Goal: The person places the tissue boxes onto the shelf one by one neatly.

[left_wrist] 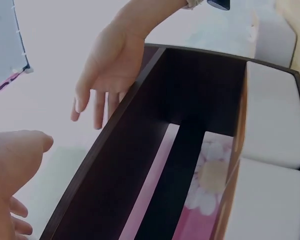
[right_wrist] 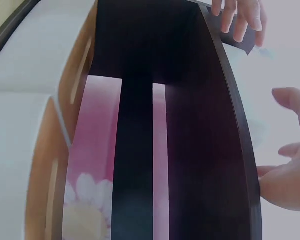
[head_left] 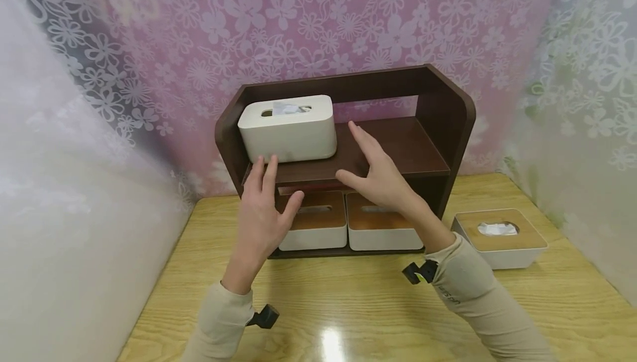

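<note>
A plain white tissue box (head_left: 288,135), a tissue showing in its slot, sits at the left end of the upper level of a dark brown shelf (head_left: 408,152). My left hand (head_left: 261,218) has its fingers extended at the lower front of that box; whether the fingertips touch it I cannot tell. To the box's right, my right hand (head_left: 378,179) hovers apart from it, fingers straight and thumb spread. Neither hand holds anything. Both hands also show in the left wrist view, the left hand (left_wrist: 15,170) at the edge and the right hand (left_wrist: 115,65) higher up.
On the lower level stand two white boxes with wooden lids, a left box (head_left: 318,235) and a right box (head_left: 385,239). Another wood-lidded tissue box (head_left: 512,254) rests on the wooden table (head_left: 328,301), right of the shelf. Floral-patterned sheets (head_left: 323,25) surround the table.
</note>
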